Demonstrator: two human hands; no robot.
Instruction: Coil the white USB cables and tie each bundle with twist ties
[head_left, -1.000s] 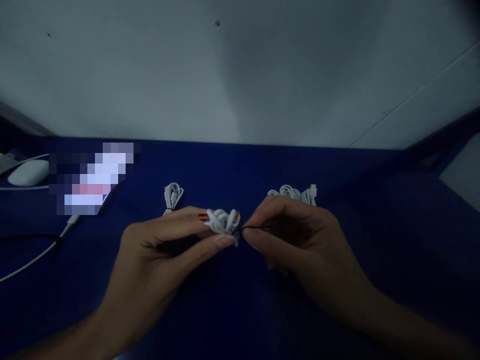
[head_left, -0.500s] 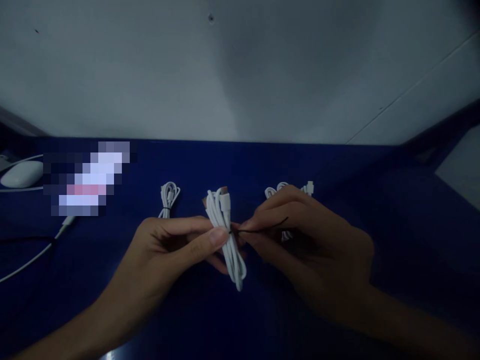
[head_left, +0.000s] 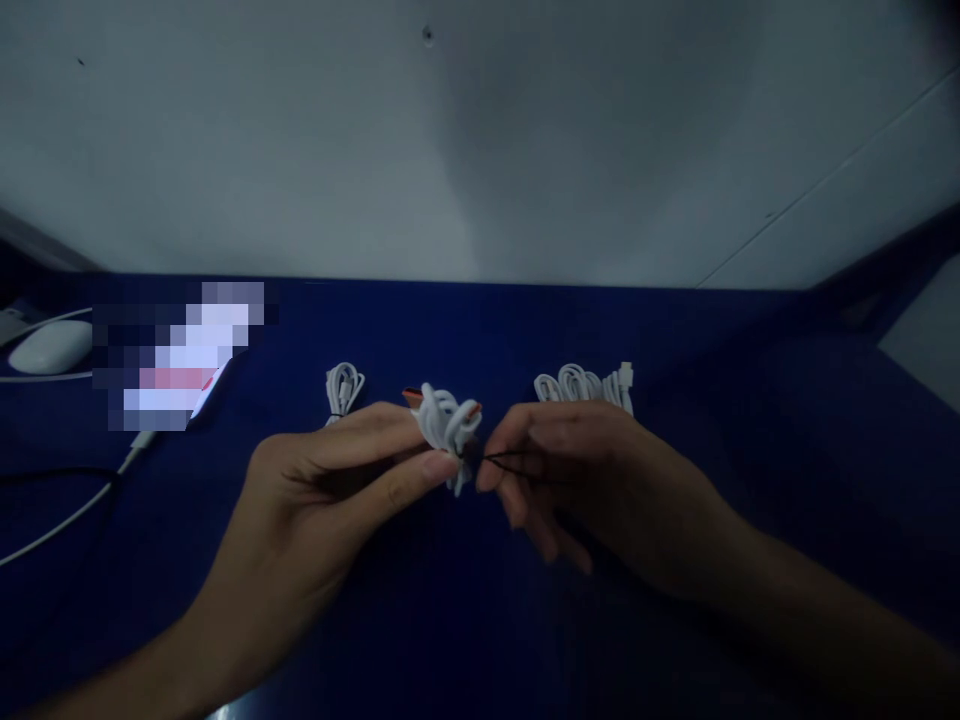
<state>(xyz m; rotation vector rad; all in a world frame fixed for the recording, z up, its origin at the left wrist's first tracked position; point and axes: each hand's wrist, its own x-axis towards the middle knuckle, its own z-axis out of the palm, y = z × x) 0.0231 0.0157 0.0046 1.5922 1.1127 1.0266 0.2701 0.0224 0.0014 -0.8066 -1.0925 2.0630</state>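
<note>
My left hand (head_left: 337, 500) pinches a coiled white USB cable (head_left: 442, 415) between thumb and fingers, above the blue table. Orange shows inside the cable's plugs near the top of the coil. A thin black twist tie (head_left: 506, 460) goes around the coil's middle, and its two ends stick out to the right. Just right of the coil is my right hand (head_left: 600, 480), its fingers loosely curled and apart beside the tie ends. No firm pinch on the tie shows.
Behind my right hand lie several coiled white cables (head_left: 581, 383). Another tied white cable (head_left: 345, 390) is behind my left hand. At the left are a blurred-out lit phone (head_left: 195, 350) with a cord plugged in and a white mouse (head_left: 51, 347). A pale wall (head_left: 300, 150) rises behind the table.
The cable coil has tipped so its plug end faces me more. My right hand has loosened from its pinch on the twist tie, its fingers now spread lower.
</note>
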